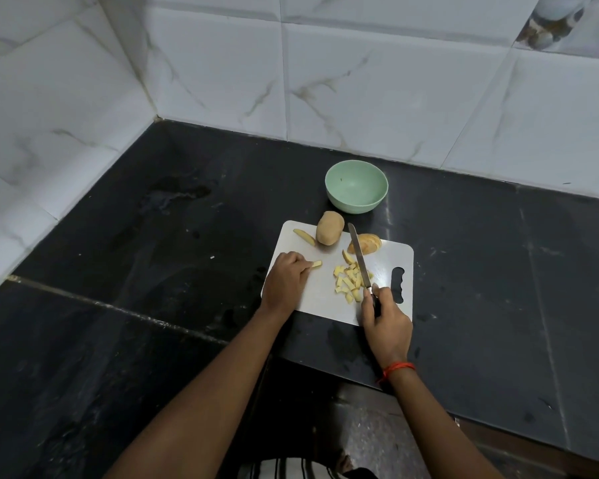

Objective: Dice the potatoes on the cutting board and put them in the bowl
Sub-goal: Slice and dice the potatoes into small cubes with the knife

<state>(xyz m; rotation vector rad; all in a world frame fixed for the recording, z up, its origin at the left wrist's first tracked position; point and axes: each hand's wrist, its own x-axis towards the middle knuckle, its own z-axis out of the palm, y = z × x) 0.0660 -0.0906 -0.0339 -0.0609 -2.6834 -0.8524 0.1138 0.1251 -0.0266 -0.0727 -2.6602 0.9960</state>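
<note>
Head view: a person is looking down at a white cutting board (319, 292) that is lying on a dark stone counter (153, 271) in a tiled corner.
Left hand (286, 280): is curling its fingers over a short potato strip (316, 264), pinning it to the board's left part.
Right hand (386, 318): is gripping the dark handle of a knife (359, 257), with the blade pointing away toward the bowl (whether its edge is touching the board cannot be told).
Diced potato (348, 281): pale yellow pieces are lying in a loose heap mid-board, touching the blade's left side.
Whole potato (330, 227): is sitting unpeeled at the board's far edge, with a wedge slice (304, 236) just to its left.
Potato half (369, 244): is resting right of the blade tip.
Bowl (357, 202): pale green, is standing on the counter just beyond the board.
Right wrist: is wearing a red thread (396, 368).
</note>
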